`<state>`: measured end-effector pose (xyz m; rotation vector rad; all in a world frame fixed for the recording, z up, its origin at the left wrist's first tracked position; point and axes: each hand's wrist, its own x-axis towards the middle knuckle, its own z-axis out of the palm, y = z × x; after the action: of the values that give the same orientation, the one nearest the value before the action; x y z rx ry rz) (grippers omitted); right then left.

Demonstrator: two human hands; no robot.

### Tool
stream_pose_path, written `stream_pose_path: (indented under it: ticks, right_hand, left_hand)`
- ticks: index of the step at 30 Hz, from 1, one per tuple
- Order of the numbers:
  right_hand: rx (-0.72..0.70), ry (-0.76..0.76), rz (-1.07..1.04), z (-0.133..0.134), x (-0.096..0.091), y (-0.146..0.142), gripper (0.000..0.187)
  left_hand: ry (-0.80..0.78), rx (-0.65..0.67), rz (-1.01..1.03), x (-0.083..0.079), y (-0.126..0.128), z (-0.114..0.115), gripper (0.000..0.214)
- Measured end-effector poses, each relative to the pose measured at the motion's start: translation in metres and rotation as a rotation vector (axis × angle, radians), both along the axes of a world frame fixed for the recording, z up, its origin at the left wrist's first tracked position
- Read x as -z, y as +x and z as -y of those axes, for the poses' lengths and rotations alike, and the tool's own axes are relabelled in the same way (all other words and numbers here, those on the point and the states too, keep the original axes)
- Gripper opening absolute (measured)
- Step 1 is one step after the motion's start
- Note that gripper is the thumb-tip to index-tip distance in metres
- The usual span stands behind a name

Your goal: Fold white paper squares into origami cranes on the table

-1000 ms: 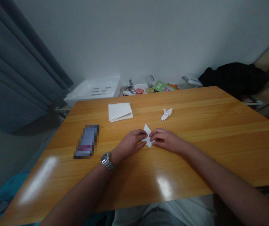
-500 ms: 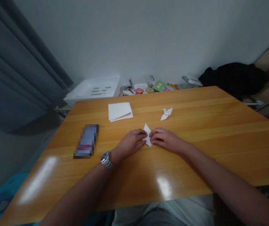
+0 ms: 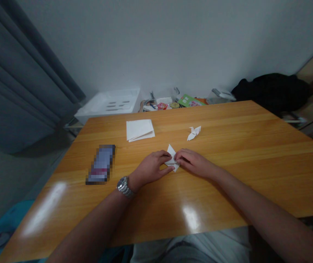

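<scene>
A small white piece of folded paper (image 3: 170, 150), diamond-shaped with its tip pointing away from me, lies on the wooden table between my hands. My left hand (image 3: 153, 166) holds its left side down, fingers on top and thumb across the lower part. On the right edge, the fingertips of my right hand (image 3: 193, 161) pinch the paper. Part of the sheet is hidden under the fingers. Just beyond my right hand rests a folded paper crane (image 3: 194, 133).
A stack of white paper (image 3: 140, 130) lies at the back left of the table (image 3: 241, 146). Left of my hands is a phone (image 3: 101, 164), its screen blurred. Behind the far edge stand a white foam box (image 3: 109, 100), a green booklet (image 3: 190, 100) and black cloth (image 3: 274, 89).
My left thumb has moved right across the lower part of the paper. The right fingers have drawn closer together at its right edge, where a flap now shows. The crane and phone stay put.
</scene>
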<state>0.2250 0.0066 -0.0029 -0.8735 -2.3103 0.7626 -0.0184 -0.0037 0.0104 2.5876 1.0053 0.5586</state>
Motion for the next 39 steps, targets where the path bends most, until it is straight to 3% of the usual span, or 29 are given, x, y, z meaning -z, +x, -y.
stream_pose_path:
  ticks: [15, 22, 29, 39]
  right_hand:
    - [0.013, -0.011, 0.0, 0.0043, -0.0012, -0.0033, 0.011]
    - [0.057, 0.111, 0.009, 0.0034, -0.0005, -0.005, 0.013]
    - [0.092, 0.255, 0.151, 0.003, 0.0045, -0.0059, 0.017]
    - [0.11, 0.313, 0.232, 0.0035, 0.0056, -0.0074, 0.015]
  left_hand:
    - [-0.022, -0.11, 0.04, 0.0085, 0.0051, 0.0, 0.02]
    - [-0.026, -0.131, 0.029, 0.0056, 0.0073, 0.0002, 0.019]
    - [-0.017, -0.137, 0.028, 0.0041, 0.0093, 0.0024, 0.017]
    - [-0.004, -0.199, 0.029, 0.004, 0.0084, 0.0031, 0.01]
